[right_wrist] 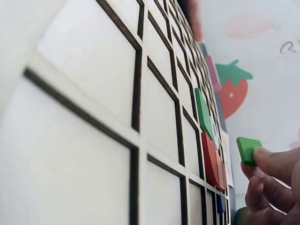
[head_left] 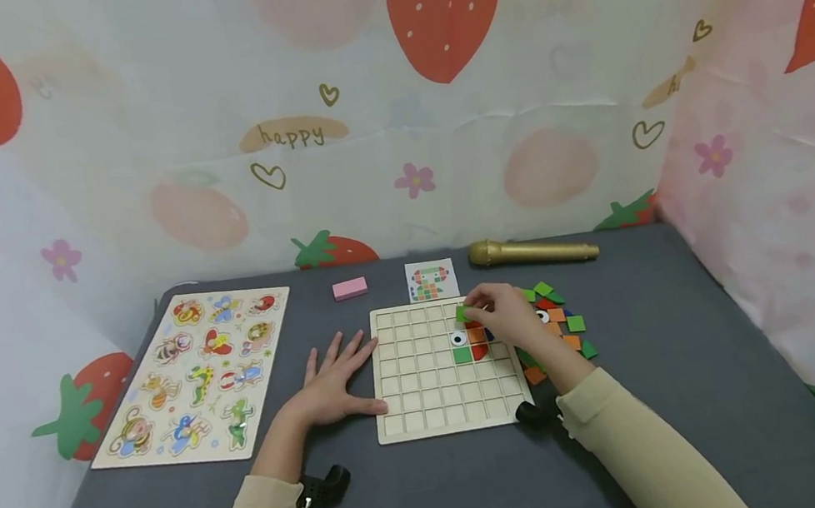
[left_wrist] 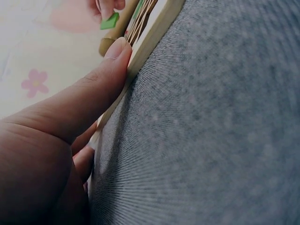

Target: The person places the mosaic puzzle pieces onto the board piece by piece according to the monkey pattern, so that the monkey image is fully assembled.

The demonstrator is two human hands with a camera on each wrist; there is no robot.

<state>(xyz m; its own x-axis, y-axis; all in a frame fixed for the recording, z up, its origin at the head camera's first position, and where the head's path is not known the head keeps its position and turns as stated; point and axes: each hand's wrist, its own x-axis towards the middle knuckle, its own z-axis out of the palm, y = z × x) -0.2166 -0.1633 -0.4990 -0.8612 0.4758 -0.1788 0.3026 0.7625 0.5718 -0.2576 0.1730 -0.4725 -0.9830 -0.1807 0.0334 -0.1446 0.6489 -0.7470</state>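
Note:
My right hand (head_left: pixel 507 314) pinches a green square tile (head_left: pixel 460 313) between thumb and fingertips, over the upper right of a pale wooden grid board (head_left: pixel 424 403). In the right wrist view this green tile (right_wrist: pixel 247 149) stands apart from the board's surface. Below it in the grid sit a white eye tile (head_left: pixel 458 339), another green tile (head_left: pixel 461 355), an orange tile (head_left: pixel 476 336) and a red piece (head_left: pixel 478 352). The left hand (head_left: pixel 328 390) lies with fingers spread at the board's left side. Its thumb (left_wrist: pixel 105 70) touches the board's edge.
Loose coloured tiles (head_left: pixel 575 324) lie right of the board, partly behind the right hand. A small pattern card (head_left: pixel 431 280), a pink block (head_left: pixel 349 288) and a gold microphone (head_left: pixel 531 251) are along the back. An insect picture board (head_left: pixel 164 433) lies at left.

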